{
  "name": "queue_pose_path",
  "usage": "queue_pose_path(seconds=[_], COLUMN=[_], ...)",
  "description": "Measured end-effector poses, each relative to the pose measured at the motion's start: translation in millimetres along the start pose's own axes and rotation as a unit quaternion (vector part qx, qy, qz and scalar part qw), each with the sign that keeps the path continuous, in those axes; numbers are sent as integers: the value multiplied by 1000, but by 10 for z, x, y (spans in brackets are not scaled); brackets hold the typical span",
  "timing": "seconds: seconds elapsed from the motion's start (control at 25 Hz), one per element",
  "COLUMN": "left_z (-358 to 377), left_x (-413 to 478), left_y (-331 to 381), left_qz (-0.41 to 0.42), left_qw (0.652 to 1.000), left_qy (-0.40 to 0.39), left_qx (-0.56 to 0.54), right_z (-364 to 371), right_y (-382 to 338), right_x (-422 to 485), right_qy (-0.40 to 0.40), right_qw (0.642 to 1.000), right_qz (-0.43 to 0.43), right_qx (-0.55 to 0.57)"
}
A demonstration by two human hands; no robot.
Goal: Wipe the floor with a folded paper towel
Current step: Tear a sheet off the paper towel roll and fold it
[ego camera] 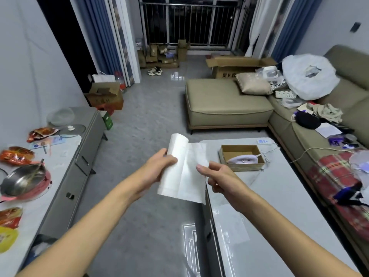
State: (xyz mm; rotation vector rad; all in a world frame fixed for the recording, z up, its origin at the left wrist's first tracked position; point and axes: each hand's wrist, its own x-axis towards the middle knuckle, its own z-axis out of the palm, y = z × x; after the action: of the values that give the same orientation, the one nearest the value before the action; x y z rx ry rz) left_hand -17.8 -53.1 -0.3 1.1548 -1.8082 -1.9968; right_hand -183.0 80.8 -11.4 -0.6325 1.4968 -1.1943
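At frame centre, the paper towel (185,176) is gripped by the left hand (159,166); its right edge is pinched by the right hand (219,180), above the floor (149,116).

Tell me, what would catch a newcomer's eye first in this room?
First, the two bare arms in the middle: the left hand grips a white paper towel roll above the grey floor, while the right hand pinches its loose sheet. Next, the olive sofa on the right, piled with clothes and a big white bag, and the steel pan on the cabinet at the left.
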Motion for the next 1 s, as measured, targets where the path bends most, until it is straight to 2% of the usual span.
queue_pose_path(seconds=[0.08, 0.16, 0.28, 0.36, 0.48, 0.6, 0.68, 0.88, 1.0], left_z=[-161, -260, -330, -377, -421, -397, -370, -356, -394], left_x=[-137, -282, -375, -395, -385, -333, -284, -168, -117], left_y=[15, -56, -195, -242, -297, -298, -276, -194, -111], left_qz=[-34, -53, -64, -75, -95, -104, -115, -120, -83], left_qw=[988, 980, 977, 976, 965, 964, 965, 959, 970], left_qy=[-22, -34, -37, -26, -4, 8, 17, 49, 86], left_qx=[-147, -186, -201, -201, -245, -244, -236, -253, -211], right_z=[348, 633, 813, 830, 807, 669, 512, 43, -149], right_y=[19, 65, 70, 14, -84, -214, -274, -95, 88], right_x=[-140, -245, -286, -283, -238, -204, -157, 35, 121], right_qy=[0, 32, 107, 121, 75, 11, 17, 128, 220], right_qw=[994, 984, 982, 984, 988, 975, 958, 935, 947], right_qz=[20, 18, -13, -26, -13, -17, -17, 27, 52], right_qx=[111, 175, 156, 131, 133, 221, 285, 329, 230])
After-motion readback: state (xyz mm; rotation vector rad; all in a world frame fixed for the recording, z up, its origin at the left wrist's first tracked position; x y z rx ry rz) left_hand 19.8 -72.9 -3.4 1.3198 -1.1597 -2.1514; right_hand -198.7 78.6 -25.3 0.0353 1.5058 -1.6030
